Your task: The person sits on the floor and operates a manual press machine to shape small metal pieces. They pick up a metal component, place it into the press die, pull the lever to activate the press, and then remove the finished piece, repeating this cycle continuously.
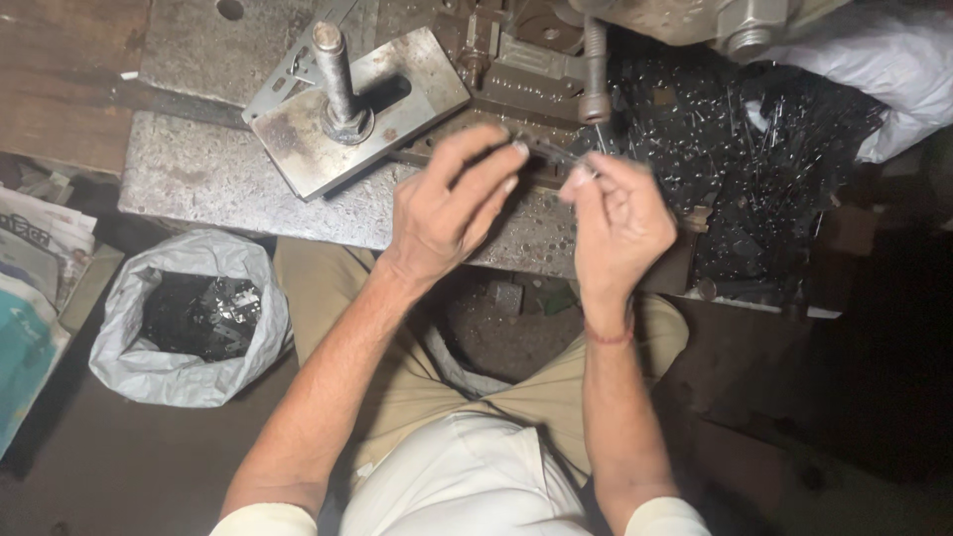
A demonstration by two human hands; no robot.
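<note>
Metal strip (552,151) pinched between hands, grey sack (149,367) lower left

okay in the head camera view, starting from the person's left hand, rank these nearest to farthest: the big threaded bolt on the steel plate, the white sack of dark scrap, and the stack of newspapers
From the left hand:
1. Threaded bolt, upright on the steel plate, up and to the left of the hand.
2. White sack, on the floor, lower left.
3. Newspapers, at the far left edge.

Sat at near left on the floor: an open white plastic sack (189,318) holding dark metal bits. Lay at far right: a crumpled white bag (874,60). Stacked at left edge: printed papers (35,248).
</note>
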